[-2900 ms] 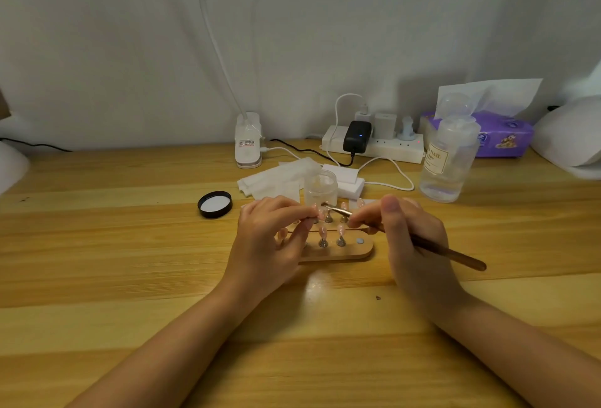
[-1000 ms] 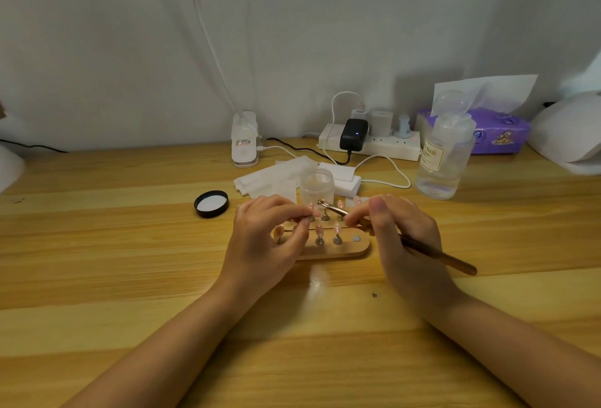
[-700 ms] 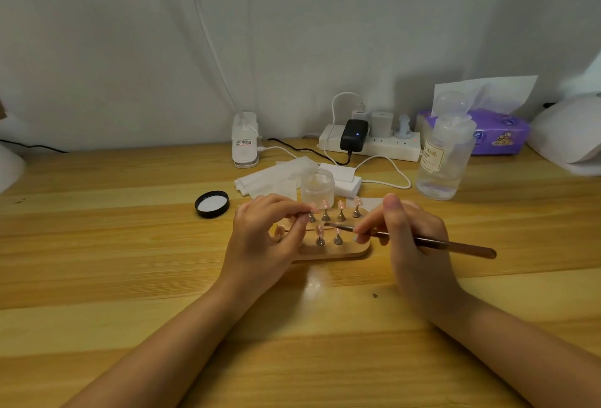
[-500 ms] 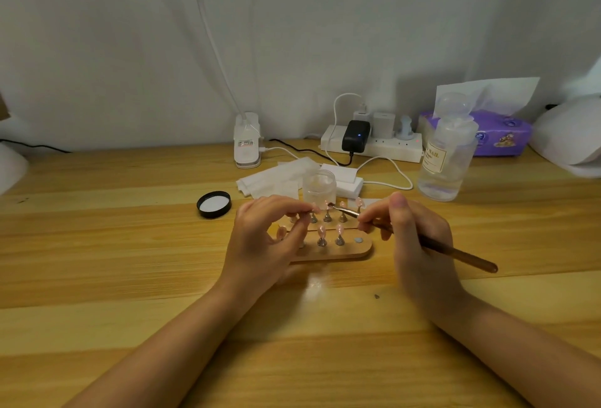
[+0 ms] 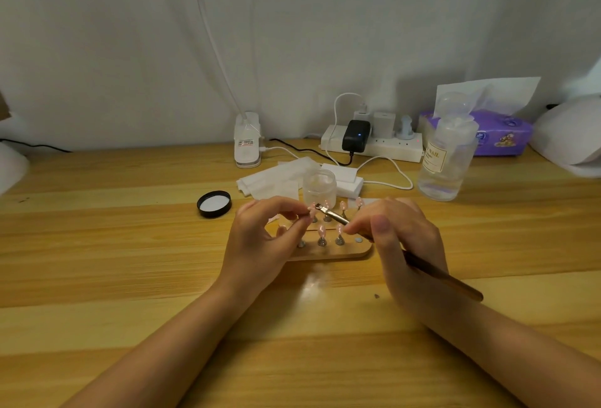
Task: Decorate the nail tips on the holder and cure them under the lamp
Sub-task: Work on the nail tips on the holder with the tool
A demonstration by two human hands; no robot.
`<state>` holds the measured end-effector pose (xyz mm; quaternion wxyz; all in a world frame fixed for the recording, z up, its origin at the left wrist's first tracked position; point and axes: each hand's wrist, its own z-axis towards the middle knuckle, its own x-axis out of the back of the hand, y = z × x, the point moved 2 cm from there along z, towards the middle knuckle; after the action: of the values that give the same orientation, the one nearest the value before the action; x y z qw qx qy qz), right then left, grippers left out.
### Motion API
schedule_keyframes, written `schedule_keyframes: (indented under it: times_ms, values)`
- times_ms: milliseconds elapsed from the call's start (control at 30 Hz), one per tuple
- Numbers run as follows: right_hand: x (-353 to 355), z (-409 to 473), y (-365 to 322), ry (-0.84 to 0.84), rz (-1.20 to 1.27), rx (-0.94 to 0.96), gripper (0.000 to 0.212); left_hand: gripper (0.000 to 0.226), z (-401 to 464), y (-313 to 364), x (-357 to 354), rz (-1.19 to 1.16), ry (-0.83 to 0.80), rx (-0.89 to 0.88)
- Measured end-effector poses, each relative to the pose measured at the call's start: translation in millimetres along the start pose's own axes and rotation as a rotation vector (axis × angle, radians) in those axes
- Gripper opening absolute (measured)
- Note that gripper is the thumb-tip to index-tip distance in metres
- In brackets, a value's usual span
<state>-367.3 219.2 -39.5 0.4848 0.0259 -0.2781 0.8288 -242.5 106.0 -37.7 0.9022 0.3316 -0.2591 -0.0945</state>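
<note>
Nail tips (image 5: 342,205) stand on holder (image 5: 353,253), mid worktop (image 5: 97,245). Left hand (image 5: 260,241) pinches one tip; right hand (image 5: 403,245) grips brush (image 5: 335,216), bristles at that tip. Bottle (image 5: 447,160) label reads "NAIL"; smaller print illegible. Jar (image 5: 319,187), lid (image 5: 214,203), wipes (image 5: 273,178) behind. Left hand hides holder's left end.

Pale wooden plank surface (image 5: 97,245). On it: oval wooden nail-tip holder (image 5: 328,253) at centre; black round lid (image 5: 214,203) to its left; frosted small jar (image 5: 319,187), white folded wipes (image 5: 273,178), clear labelled bottle (image 5: 447,160), white power strip (image 5: 383,145), purple tissue pack (image 5: 500,136) behind.
</note>
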Motion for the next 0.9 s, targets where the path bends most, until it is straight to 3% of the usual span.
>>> schedule_keyframes:
  times_ms: [200,367,600,800,900]
  values:
    - [-1.4,-1.3,2.4,-0.027,-0.036,0.026,0.052,0.020,0.3,-1.3,0.1,-0.015,0.003,0.016]
    - [2.2,-2.2,6.7,0.028,0.062,-0.133,0.034,0.014,0.5,-2.3,0.0,-0.017,-0.015,0.016]
    - [-4.6,-1.4,1.6,-0.018,-0.037,0.049,0.053,0.022,0.2,-1.9,-0.3,-0.011,-0.007,0.016]
    - [0.8,-0.9,7.0,0.015,0.036,-0.143,0.035,0.012,0.2,-2.1,-1.3,-0.001,-0.026,0.002]
    - [0.2,-0.3,4.0,0.021,0.021,-0.077,0.036,0.011,0.2,-2.2,-1.3,0.001,-0.027,0.002]
